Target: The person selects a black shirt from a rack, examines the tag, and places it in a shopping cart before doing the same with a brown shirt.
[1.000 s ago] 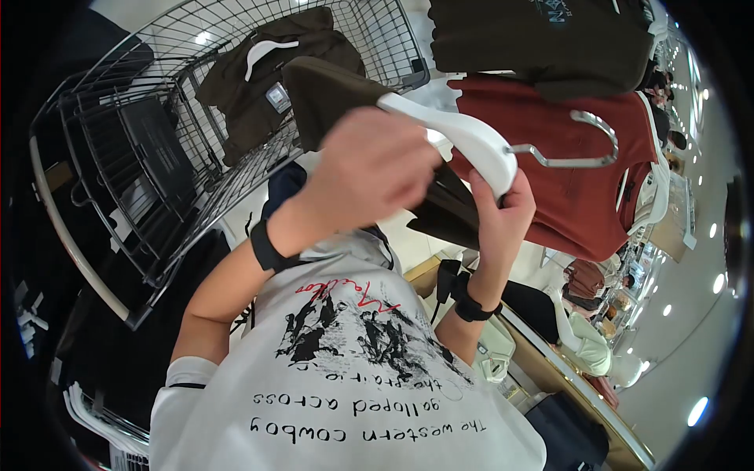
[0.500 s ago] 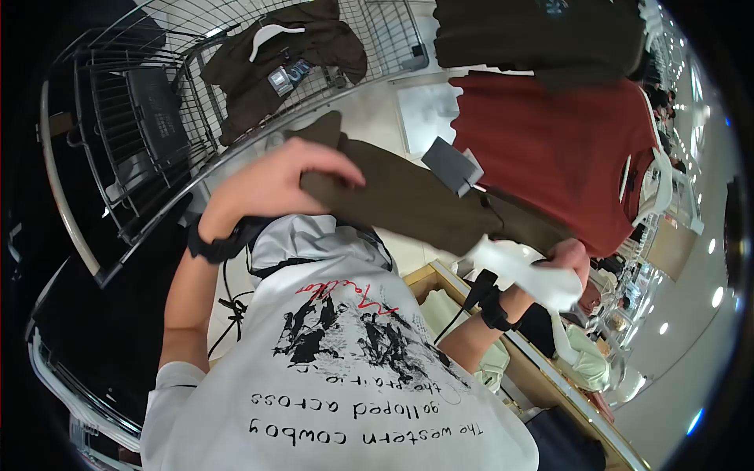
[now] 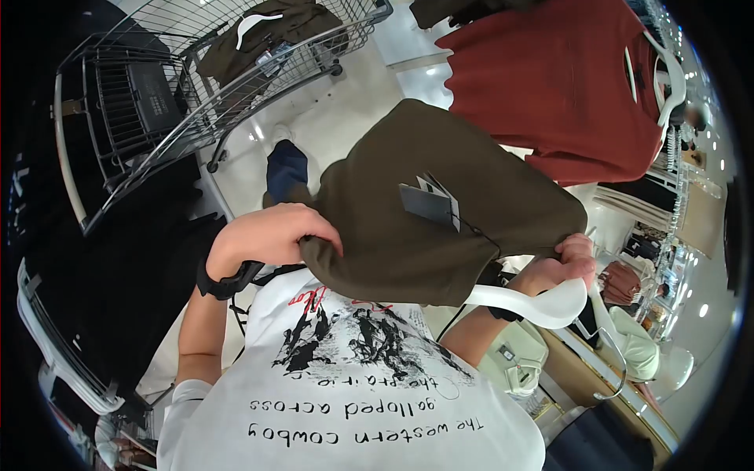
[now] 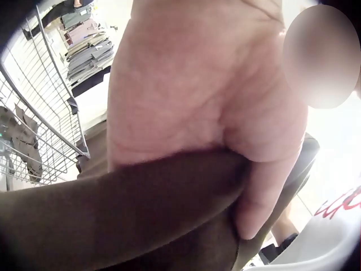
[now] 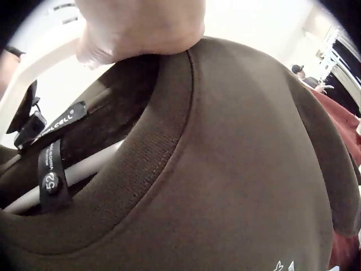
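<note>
A dark brown sweatshirt [image 3: 424, 180] stretches between my two hands in the head view, a grey hang tag [image 3: 428, 206] lying on its front. My left hand [image 3: 263, 235] grips its edge at the left; the left wrist view shows the thumb pressed over folded brown cloth [image 4: 113, 209]. My right hand [image 3: 561, 263] holds the neckline at the right, its fingers over the collar [image 5: 169, 113]. A white hanger [image 3: 526, 302] sticks out beside that hand, its bar [image 5: 96, 161] passing inside the neck opening near a "52" size label [image 5: 52, 182].
A wire shopping cart [image 3: 165, 102] at upper left holds another brown garment [image 3: 294, 35] with a hanger. A red-brown sweatshirt [image 3: 550, 86] hangs on a rack at upper right. Black clothes [image 3: 102, 275] hang at left. Below right stands a wood-edged display [image 3: 605, 377] with a pale green garment [image 3: 514, 357].
My left hand has left the hanger, moved left and taken hold of the cloth. My right hand has moved right and down with the hanger, and the sweatshirt is now spread wide.
</note>
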Available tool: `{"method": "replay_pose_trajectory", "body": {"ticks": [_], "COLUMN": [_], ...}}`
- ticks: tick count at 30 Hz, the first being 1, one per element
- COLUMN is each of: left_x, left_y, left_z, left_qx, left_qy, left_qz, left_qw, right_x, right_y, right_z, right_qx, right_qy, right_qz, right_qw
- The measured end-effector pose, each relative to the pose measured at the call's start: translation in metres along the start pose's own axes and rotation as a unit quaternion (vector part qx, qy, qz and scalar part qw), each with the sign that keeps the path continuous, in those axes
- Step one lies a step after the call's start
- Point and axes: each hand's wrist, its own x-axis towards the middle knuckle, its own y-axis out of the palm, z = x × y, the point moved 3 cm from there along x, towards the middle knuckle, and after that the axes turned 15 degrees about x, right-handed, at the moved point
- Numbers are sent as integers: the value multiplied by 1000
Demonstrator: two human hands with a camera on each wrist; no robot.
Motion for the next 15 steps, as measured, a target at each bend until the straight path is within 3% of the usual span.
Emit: {"method": "replay_pose_trajectory", "body": {"ticks": [4,5,8,9,10,12,15], "left_x": [3,5,10,13,14,21,31], "left_y": [21,24,22,18,13,3,-13], "left_z": [-17,-20,-15,-12,-6,-3,-8], "left_qx": [18,20,-21,10,74,64,129], "left_qy": [-85,-93,-169,-140,-170,-192,-174], "left_qz": [11,-35,-209,-290,-321,-366,-384], "left_qw": [996,995,963,947,929,908,897], "right_x": [-25,-34,-44,-49,-56,-62,-63], "right_y": [-49,-59,-83,-87,-93,-99,-96], "right_z": [-20,-28,-48,-55,-60,-63,-52], "right_qx": [-1,-12,-104,-47,-13,-38,25], "right_qy": [98,140,261,340,387,495,461], "right_qz": [1,-25,44,39,81,197,177], "right_qw": [995,990,959,938,918,845,869]}}
